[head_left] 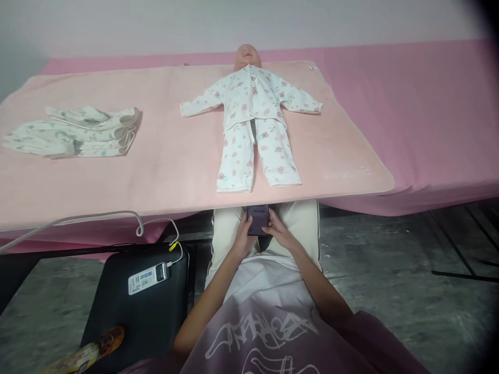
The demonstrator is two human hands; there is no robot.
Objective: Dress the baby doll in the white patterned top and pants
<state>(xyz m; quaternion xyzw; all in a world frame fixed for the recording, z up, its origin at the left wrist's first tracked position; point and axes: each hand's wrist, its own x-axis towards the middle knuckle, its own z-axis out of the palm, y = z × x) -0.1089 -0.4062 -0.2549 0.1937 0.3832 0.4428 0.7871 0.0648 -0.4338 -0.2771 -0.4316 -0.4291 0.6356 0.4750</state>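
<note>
Low over my lap, at the table's front edge, my left hand [244,231] and my right hand [278,229] grip a dark phone [258,221] from both sides. Its upper end lies close under the edge of the table. Beyond it, a baby doll [247,56] lies on its back on the pink mat [163,171]. The doll's long-sleeved white top [251,93] has small printed figures, and its arms spread out sideways. Matching trousers [237,161] lie with both legs toward me.
Folded patterned baby clothes [74,132] lie at the mat's left. A black stool [134,322] stands below, bearing a power bank [148,278] with a white cable [176,259]. An orange patterned object [111,340] shows at the lower left. Thin metal legs [454,249] stand at the right.
</note>
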